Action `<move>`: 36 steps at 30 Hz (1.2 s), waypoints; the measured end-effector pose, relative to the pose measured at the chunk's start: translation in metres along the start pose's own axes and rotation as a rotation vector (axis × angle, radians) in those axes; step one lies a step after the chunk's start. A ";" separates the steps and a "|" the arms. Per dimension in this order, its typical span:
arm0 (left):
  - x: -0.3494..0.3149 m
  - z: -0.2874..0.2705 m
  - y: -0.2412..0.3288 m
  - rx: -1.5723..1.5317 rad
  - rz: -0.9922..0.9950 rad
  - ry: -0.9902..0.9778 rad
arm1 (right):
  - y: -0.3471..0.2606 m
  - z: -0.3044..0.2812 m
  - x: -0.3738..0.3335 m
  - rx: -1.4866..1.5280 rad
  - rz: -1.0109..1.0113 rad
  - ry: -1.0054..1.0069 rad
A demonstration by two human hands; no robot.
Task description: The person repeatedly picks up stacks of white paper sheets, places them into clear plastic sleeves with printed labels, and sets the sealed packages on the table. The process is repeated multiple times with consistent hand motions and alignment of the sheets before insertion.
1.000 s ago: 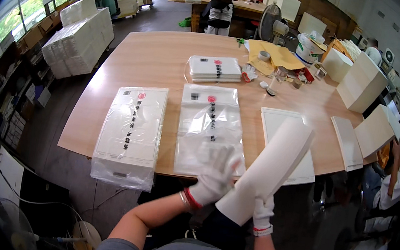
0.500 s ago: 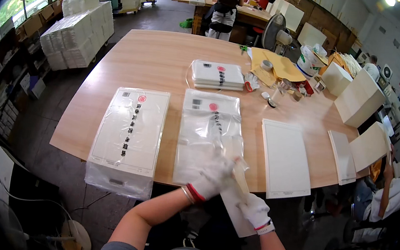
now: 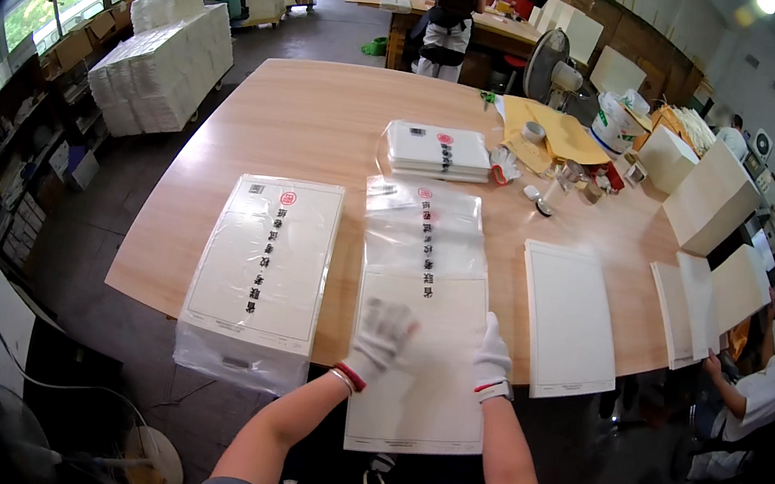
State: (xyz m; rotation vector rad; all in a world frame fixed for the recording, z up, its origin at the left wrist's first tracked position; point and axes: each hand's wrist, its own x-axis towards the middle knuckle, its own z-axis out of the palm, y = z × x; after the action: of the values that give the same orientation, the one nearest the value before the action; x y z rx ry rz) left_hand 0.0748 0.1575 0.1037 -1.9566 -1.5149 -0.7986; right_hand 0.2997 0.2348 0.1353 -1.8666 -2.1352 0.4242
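Note:
A white paper sheet point(image 3: 417, 396), perhaps a thin stack, lies partly inside a clear printed plastic bag point(image 3: 451, 235) at the middle of the table. Its lower end overhangs the near table edge. My left hand point(image 3: 383, 340), in a white glove, is spread over the sheet, somewhat blurred. My right hand point(image 3: 493, 359), gloved too, grips the sheet's right edge, its fingers partly hidden. To the left lies a filled bag pile point(image 3: 259, 260) with black characters and a red mark. A stack of white paper point(image 3: 571, 323) sits to the right.
Folded printed bags point(image 3: 437, 154) lie farther back. Behind are a spare glove point(image 3: 504, 166), tape roll point(image 3: 533, 132), yellow envelopes point(image 3: 556, 132) and a white bucket point(image 3: 615, 123). A co-worker's hand point(image 3: 713, 366) touches paper at the far right; another person point(image 3: 449, 17) stands behind.
The paper, held tilted between my hands before, now lies flat and reaches into the bag. My left hand has moved left, my right hand up along the sheet's edge. The view has shifted slightly.

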 end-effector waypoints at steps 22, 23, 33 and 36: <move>-0.116 -0.204 0.078 -0.569 -0.804 -0.582 | 0.037 -0.065 -0.231 0.212 -0.223 -0.433; -0.107 -0.222 0.087 -0.528 -0.826 -0.612 | 0.043 -0.065 -0.251 0.225 -0.202 -0.454; -0.109 -0.276 0.095 -0.587 -0.754 -0.655 | 0.045 -0.076 -0.288 0.131 -0.482 -0.367; -0.110 -0.280 0.092 -0.428 -0.872 -0.558 | 0.029 -0.115 -0.291 0.322 -0.327 -0.283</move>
State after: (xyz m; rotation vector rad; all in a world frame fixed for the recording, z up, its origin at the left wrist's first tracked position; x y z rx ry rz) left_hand 0.1070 -0.1373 0.2092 -1.8495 -2.8254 -1.0187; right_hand 0.4087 -0.0459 0.2262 -1.3189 -2.3227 0.9360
